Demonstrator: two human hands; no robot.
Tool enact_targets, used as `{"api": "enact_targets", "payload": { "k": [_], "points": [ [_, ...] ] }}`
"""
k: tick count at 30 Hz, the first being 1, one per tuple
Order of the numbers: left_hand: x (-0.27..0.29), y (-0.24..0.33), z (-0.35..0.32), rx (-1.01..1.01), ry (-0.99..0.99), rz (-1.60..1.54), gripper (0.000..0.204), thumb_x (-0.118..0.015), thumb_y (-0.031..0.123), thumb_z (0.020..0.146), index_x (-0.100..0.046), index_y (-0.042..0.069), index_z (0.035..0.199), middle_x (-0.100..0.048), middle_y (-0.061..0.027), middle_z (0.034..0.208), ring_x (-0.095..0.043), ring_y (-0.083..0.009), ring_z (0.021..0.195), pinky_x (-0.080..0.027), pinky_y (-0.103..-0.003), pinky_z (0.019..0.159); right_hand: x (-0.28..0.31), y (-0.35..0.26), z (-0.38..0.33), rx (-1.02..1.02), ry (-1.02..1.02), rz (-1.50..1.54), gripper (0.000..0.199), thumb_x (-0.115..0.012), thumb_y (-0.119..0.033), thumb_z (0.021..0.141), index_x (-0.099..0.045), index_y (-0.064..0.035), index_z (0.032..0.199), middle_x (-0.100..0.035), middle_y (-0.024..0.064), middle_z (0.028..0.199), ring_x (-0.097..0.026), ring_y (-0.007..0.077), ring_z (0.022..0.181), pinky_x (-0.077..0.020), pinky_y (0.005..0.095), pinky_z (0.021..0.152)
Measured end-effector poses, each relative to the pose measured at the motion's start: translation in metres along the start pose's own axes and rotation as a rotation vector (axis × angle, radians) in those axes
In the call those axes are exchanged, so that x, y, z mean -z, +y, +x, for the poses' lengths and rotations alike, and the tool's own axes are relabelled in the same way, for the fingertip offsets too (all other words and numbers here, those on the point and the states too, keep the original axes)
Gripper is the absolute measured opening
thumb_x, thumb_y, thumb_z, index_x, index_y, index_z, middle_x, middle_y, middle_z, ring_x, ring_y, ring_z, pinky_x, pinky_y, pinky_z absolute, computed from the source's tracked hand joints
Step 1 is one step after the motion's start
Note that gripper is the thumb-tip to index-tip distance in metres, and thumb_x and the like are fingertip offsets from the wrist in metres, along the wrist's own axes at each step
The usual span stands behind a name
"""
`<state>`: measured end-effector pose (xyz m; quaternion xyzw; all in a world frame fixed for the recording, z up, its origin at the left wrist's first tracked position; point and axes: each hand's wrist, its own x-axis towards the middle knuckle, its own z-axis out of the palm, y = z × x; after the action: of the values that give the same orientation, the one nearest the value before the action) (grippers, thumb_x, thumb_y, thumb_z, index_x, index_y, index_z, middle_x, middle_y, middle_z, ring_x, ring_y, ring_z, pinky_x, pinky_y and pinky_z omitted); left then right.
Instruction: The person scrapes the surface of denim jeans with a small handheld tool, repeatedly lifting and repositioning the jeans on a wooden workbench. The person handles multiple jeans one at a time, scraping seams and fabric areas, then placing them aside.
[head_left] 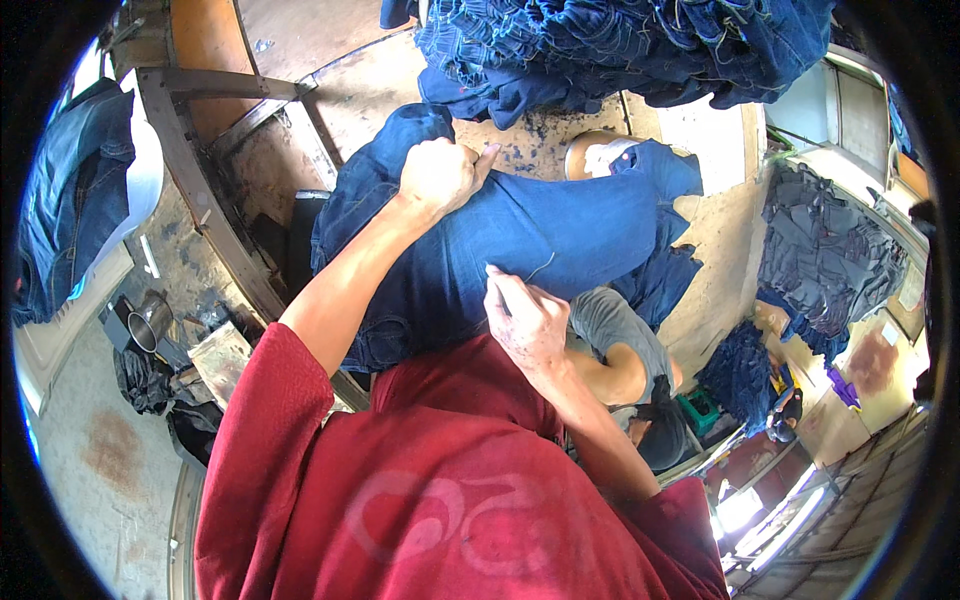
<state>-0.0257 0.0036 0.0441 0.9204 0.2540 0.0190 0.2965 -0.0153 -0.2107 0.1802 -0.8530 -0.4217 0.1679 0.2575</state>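
Garment of blue denim [580, 225] lies partly over a pale wooden desk [722, 240]; on its upper part my left grip [438, 178] is a fist, on its middle my right grip [502, 282] presses fingertips together.

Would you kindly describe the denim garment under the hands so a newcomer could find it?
Start at the large denim pile at the top of the view, then come down past the tabletop toward the red shirt. Just above that shirt lies the denim garment, beneath the left hand and right hand. Unlike the crumpled pile, it shows a broad, smooth stretch of blue.
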Motion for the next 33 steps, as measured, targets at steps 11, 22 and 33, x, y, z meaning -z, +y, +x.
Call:
{"api": "enact_targets", "payload": {
  "k": [11, 22, 33],
  "points": [
    [0.003, 0.002, 0.000, 0.009, -0.003, 0.023, 0.062, -0.062, 0.052, 0.106, -0.080, 0.007, 0.067, -0.069, -0.0229, 0.061, -0.074, -0.0388, 0.057, -0.061, -0.048, 0.058, 0.003, 0.002, 0.002, 0.070, 0.024, -0.037, 0.009, -0.079, -0.006, 0.092, -0.072, -0.0099, 0.089, -0.066, 0.0078, 0.062, -0.068, 0.0239, 0.052, -0.0531, 0.0385, 0.050],
    [0.001, 0.003, -0.001, 0.030, -0.039, 0.020, 0.064, -0.063, 0.053, 0.106, -0.078, 0.007, 0.064, -0.069, -0.0232, 0.062, -0.074, -0.0389, 0.059, -0.062, -0.047, 0.059, 0.008, -0.002, 0.001, 0.000, -0.119, -0.139, 0.006, -0.079, -0.009, 0.095, -0.074, -0.0087, 0.093, -0.071, 0.0104, 0.070, -0.072, 0.0253, 0.056, -0.0556, 0.0386, 0.052],
    [0.106, 0.062, -0.116, -0.109, 0.250, -0.054, 0.033, -0.092, 0.030, 0.080, -0.069, 0.012, 0.095, -0.066, -0.0078, 0.104, -0.061, -0.0331, 0.101, -0.049, -0.048, 0.089, 0.016, 0.027, -0.001, -0.065, 0.108, 0.007, 0.032, -0.087, -0.025, 0.092, -0.067, -0.0081, 0.110, -0.071, 0.0085, 0.098, -0.068, 0.0318, 0.086, -0.0540, 0.0454, 0.076]
  ]
}}
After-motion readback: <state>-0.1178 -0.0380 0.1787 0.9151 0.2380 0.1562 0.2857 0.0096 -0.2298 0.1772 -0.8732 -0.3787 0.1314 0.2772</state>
